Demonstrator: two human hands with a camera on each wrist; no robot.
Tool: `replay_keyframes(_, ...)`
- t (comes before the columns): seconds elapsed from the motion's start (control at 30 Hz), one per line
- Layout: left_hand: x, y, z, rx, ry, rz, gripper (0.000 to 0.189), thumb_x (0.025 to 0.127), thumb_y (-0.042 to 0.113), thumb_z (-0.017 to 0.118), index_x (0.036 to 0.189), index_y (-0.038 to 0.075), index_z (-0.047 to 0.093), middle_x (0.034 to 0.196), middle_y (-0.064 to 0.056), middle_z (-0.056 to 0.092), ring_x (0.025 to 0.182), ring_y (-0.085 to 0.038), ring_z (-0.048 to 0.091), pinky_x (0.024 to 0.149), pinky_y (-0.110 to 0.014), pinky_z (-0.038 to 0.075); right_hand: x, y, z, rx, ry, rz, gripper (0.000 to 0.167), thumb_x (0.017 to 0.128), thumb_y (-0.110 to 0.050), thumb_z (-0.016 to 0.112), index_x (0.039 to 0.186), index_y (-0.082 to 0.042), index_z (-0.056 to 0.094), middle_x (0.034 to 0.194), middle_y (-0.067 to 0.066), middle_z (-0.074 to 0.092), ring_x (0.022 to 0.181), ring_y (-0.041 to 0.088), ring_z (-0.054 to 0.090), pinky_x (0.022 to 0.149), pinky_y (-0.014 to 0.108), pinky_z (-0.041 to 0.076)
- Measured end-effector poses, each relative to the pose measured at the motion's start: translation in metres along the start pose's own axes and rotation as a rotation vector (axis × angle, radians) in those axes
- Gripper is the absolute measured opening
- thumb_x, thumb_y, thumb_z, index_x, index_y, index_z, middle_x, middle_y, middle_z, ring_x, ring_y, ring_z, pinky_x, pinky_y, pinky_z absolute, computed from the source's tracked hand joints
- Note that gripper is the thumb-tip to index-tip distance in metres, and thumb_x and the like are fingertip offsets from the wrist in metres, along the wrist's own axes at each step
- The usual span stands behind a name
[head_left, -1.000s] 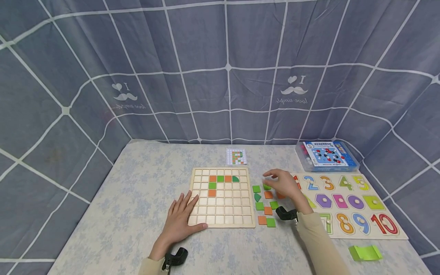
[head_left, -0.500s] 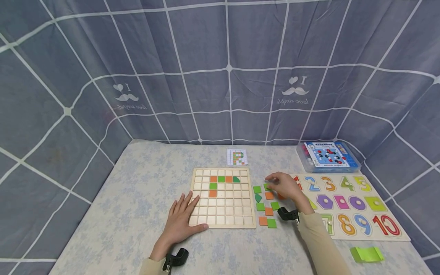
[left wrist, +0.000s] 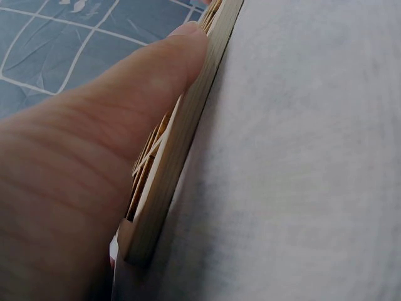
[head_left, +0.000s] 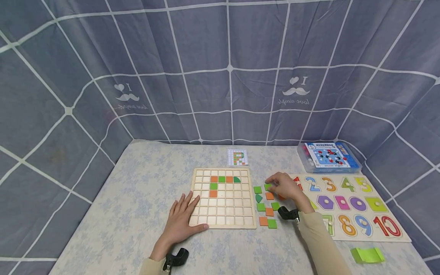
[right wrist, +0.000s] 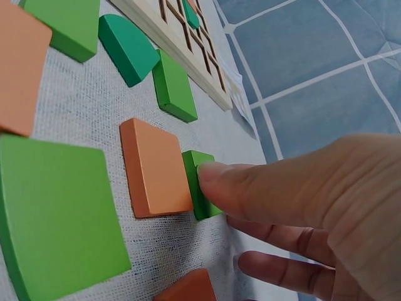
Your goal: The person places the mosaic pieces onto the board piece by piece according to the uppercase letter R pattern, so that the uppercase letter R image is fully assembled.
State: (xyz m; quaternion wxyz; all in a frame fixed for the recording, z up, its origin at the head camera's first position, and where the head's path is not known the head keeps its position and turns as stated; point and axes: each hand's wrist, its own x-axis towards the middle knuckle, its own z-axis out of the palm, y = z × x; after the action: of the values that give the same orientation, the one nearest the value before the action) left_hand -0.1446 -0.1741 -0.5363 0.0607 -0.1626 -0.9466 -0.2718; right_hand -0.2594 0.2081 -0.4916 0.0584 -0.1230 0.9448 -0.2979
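A wooden grid board (head_left: pixel 228 210) lies on the cloth, with orange and green square tiles and one green quarter-round tile in its upper cells. My left hand (head_left: pixel 181 222) rests at the board's lower left corner, fingers spread over the left edge. Its thumb (left wrist: pixel 169 66) lies along the near rim. To the right of the board, my right hand (head_left: pixel 285 187) pinches a green square tile (right wrist: pixel 195 182) that is still down at the cloth; the fingertips behind it are partly hidden. An orange square tile (right wrist: pixel 156 168) sits right beside it.
Several loose tiles, among them a green quarter-round tile (head_left: pixel 258 198), lie between board and right forearm. A pattern card (head_left: pixel 237 157) lies behind the board. At right are a number puzzle (head_left: pixel 369 214), a plastic box (head_left: pixel 328 156) and a lime-green block (head_left: pixel 368 255).
My right hand has lowered slightly and its fingers have closed on the green square tile. The left hand stays on the board. The whole head view has shifted a little.
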Motion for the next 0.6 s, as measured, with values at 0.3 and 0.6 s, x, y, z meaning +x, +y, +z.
replay_keyframes(0.3,-0.0002,-0.0003,0.0001,0.004,0.009,0.011,0.097,0.074,0.066,0.067,0.149,0.014,0.034,0.156,-0.011,0.019,0.141,-0.038,0.01,0.109,-0.056,0.007,-0.0004,-0.0013,-0.0014,0.012,0.004,-0.019,0.015,0.08,-0.007,0.075,0.095,-0.007,0.074,0.098,0.007,0.061,0.088,0.026,0.049,0.078,0.045,0.042)
replay_keyframes(0.6,-0.0005,0.0001,-0.0003,-0.003,0.008,0.009,0.098,0.074,0.065,0.067,0.149,0.013,0.034,0.156,-0.012,0.019,0.141,-0.037,0.01,0.109,-0.056,0.007,-0.0004,-0.0007,0.0016,0.06,-0.006,-0.004,0.014,0.079,-0.004,0.074,0.087,-0.01,0.066,0.087,0.004,0.058,0.079,0.023,0.048,0.071,0.039,0.042)
